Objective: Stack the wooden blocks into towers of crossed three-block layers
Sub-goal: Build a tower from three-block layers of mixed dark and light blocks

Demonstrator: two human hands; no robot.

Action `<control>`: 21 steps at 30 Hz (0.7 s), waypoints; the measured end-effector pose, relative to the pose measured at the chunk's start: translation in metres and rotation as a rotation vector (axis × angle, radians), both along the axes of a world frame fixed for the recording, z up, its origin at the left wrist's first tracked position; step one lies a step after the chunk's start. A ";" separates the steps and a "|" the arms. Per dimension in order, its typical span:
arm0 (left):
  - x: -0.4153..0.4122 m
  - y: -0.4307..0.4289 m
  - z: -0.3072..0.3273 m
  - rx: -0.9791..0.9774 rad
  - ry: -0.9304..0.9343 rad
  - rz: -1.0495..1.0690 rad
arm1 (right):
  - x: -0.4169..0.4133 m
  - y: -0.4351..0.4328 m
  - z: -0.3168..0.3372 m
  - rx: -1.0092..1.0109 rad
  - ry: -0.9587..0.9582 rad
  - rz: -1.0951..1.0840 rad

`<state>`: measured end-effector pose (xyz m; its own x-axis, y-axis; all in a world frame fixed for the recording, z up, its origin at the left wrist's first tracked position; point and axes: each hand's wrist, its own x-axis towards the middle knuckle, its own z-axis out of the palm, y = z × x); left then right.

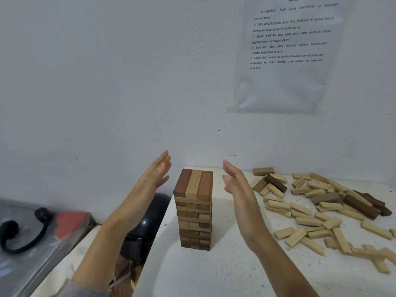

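Note:
A tower of wooden blocks stands on the white table, several crossed layers high, topped by a dark, a light and a reddish block side by side. My left hand hovers to the left of the tower top with fingers straight, apart from it. My right hand is held flat on the right side, also not touching. Neither hand holds anything. A heap of loose blocks, mostly pale with a few dark ones, lies on the table to the right.
The table's left edge runs just left of the tower. Beyond it sit a black helmet and a grey surface with a black strap and a red item. A printed instruction sheet hangs on the white wall.

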<state>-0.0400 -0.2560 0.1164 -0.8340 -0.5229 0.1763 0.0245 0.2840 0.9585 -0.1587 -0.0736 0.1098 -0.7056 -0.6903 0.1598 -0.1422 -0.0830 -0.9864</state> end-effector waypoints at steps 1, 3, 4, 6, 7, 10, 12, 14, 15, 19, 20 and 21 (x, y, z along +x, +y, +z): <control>-0.002 0.006 -0.002 0.096 0.041 0.055 | 0.004 -0.002 -0.004 -0.015 -0.049 -0.037; -0.007 0.022 -0.005 0.268 0.091 0.138 | 0.015 -0.009 -0.009 -0.038 -0.139 -0.065; -0.009 0.030 -0.006 0.329 0.091 0.161 | 0.020 -0.013 -0.011 -0.049 -0.180 -0.065; -0.011 0.042 -0.009 0.418 0.090 0.166 | 0.029 -0.021 -0.013 -0.073 -0.238 -0.051; -0.012 0.047 -0.009 0.455 0.095 0.162 | 0.033 -0.025 -0.013 -0.080 -0.254 -0.048; -0.014 0.058 -0.005 0.490 0.086 0.174 | 0.042 -0.038 -0.016 -0.086 -0.277 -0.048; -0.015 0.065 -0.002 0.481 0.073 0.182 | 0.044 -0.047 -0.022 -0.087 -0.312 -0.053; -0.015 0.070 -0.002 0.473 0.071 0.192 | 0.044 -0.052 -0.025 -0.079 -0.351 -0.059; -0.015 0.072 -0.002 0.476 0.075 0.197 | 0.045 -0.053 -0.025 -0.075 -0.369 -0.059; -0.017 0.079 0.001 0.487 0.085 0.210 | 0.050 -0.056 -0.024 -0.077 -0.372 -0.050; -0.017 0.080 0.001 0.482 0.087 0.214 | 0.051 -0.056 -0.024 -0.075 -0.364 -0.052; -0.017 0.080 0.000 0.477 0.086 0.220 | 0.051 -0.056 -0.024 -0.071 -0.361 -0.053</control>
<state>-0.0572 -0.1758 0.1167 -0.6886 -0.7226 -0.0608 0.0980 -0.1758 0.9795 -0.1072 -0.1295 0.0857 -0.7601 -0.6471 -0.0593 0.2075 -0.1553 -0.9658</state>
